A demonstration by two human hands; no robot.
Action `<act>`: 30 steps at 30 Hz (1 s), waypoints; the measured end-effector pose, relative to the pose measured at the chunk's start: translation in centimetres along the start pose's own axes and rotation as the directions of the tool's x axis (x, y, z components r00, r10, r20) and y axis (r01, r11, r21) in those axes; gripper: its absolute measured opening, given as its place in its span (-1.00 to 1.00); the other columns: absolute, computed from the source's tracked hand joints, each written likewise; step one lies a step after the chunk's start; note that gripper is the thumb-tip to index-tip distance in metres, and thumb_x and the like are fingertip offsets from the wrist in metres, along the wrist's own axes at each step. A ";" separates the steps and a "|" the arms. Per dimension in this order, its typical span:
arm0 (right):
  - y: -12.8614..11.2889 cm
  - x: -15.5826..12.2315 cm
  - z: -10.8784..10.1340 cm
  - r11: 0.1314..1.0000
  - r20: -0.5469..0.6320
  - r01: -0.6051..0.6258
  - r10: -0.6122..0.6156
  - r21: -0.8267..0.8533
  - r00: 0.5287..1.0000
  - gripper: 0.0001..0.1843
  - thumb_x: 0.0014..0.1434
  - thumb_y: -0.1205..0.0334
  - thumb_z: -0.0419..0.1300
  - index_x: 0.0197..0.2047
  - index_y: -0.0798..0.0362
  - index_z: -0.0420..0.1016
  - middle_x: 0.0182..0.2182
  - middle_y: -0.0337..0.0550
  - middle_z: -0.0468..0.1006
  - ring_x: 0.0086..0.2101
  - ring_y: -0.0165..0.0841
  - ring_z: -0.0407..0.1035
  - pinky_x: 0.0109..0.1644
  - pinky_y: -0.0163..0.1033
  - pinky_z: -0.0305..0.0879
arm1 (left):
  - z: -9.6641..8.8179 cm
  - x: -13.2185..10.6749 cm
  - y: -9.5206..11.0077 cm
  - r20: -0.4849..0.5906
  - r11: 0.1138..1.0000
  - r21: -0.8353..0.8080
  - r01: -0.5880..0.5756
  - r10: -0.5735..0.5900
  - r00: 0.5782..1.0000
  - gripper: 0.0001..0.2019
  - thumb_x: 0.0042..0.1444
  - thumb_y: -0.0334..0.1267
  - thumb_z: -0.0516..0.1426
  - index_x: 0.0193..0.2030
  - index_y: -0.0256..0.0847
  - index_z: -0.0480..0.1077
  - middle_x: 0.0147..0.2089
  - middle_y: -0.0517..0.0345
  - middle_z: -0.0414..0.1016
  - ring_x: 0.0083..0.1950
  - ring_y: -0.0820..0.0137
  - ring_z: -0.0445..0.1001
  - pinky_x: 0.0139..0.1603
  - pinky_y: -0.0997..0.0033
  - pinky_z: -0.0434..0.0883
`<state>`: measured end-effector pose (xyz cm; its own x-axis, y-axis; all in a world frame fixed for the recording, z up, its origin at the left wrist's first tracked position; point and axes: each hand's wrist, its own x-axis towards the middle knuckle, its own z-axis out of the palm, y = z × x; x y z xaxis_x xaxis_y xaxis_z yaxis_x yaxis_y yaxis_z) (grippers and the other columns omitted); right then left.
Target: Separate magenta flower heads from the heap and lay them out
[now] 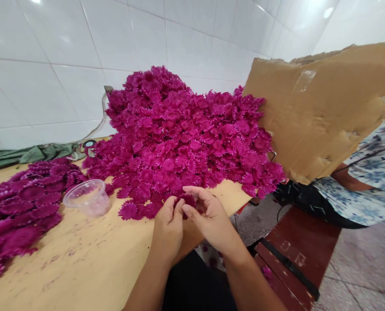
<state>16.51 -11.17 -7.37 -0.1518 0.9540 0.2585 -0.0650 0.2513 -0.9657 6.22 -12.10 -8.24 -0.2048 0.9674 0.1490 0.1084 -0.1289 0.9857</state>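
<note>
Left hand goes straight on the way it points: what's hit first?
Past the dark magenta petalled flower it holds, the left hand would likely meet the large heaped pile of bright magenta flowers; exact depth is unclear.

Our left hand [169,218] and right hand [211,219] are bare, and so are both forearms [252,278], which widen toward the lower edge of the view. Between them shows our plain black clothing [197,285], too dark for us to tell which garment it is.
</note>
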 end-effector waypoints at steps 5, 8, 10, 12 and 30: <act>-0.2 0.2 -0.2 0.999 0.089 -0.011 0.007 0.036 0.996 -0.73 -0.01 0.31 0.18 -0.16 0.00 0.42 -0.26 -0.19 0.50 -0.26 -0.40 0.39 -0.17 -0.27 0.37 | -0.1 0.0 0.1 0.002 0.998 -0.064 0.029 -0.029 1.000 -0.75 -0.01 -0.08 0.07 -0.56 -0.19 0.25 -0.57 0.31 0.21 -0.47 0.47 0.23 -0.44 0.51 0.22; -0.2 0.3 -0.5 1.000 0.115 0.023 -0.022 -0.012 0.993 -0.71 -0.01 0.36 0.16 -0.16 -0.01 0.42 -0.24 -0.20 0.50 -0.24 -0.38 0.39 -0.12 -0.22 0.35 | -0.4 -0.1 -0.1 0.035 0.992 -0.124 0.031 -0.026 0.999 -0.72 -0.02 -0.02 0.09 -0.52 -0.20 0.31 -0.54 0.30 0.25 -0.45 0.47 0.25 -0.42 0.52 0.25; -0.3 0.3 -0.7 0.988 0.098 0.083 -0.070 -0.133 0.993 -0.68 -0.03 0.40 0.14 -0.15 0.00 0.43 -0.19 -0.18 0.50 -0.17 -0.34 0.37 -0.03 -0.18 0.30 | -0.6 -0.4 -0.4 0.031 0.989 -0.143 0.027 -0.023 0.999 -0.70 -0.01 0.02 0.09 -0.47 -0.21 0.36 -0.49 0.25 0.33 -0.39 0.44 0.30 -0.35 0.50 0.29; -0.3 0.3 -0.7 0.959 0.074 0.110 -0.094 -0.260 0.993 -0.68 -0.04 0.39 0.16 -0.16 0.01 0.43 -0.20 -0.16 0.50 -0.16 -0.31 0.37 -0.03 -0.15 0.28 | -0.9 -0.7 -0.6 0.024 0.990 -0.141 0.022 -0.019 1.000 -0.67 -0.01 0.04 0.08 -0.46 -0.22 0.39 -0.47 0.22 0.37 -0.36 0.41 0.33 -0.30 0.47 0.31; 0.3 2.4 1.9 0.638 0.034 0.165 -0.213 -0.752 0.976 -0.73 0.19 0.26 -0.07 -0.41 0.05 0.43 -0.50 -0.15 0.51 -0.46 -0.36 0.36 -0.37 -0.31 0.13 | -1.1 -1.1 -1.1 -0.052 0.994 -0.098 0.048 -0.053 0.997 -0.75 -0.06 -0.11 0.12 -0.29 -0.24 0.42 -0.39 0.16 0.48 -0.33 0.37 0.41 -0.26 0.42 0.34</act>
<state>14.22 -9.14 -7.03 -0.1676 0.8724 0.4591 0.6752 0.4409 -0.5914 5.23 -13.30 -9.42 -0.2601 0.9603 0.1005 0.0028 -0.1033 0.9946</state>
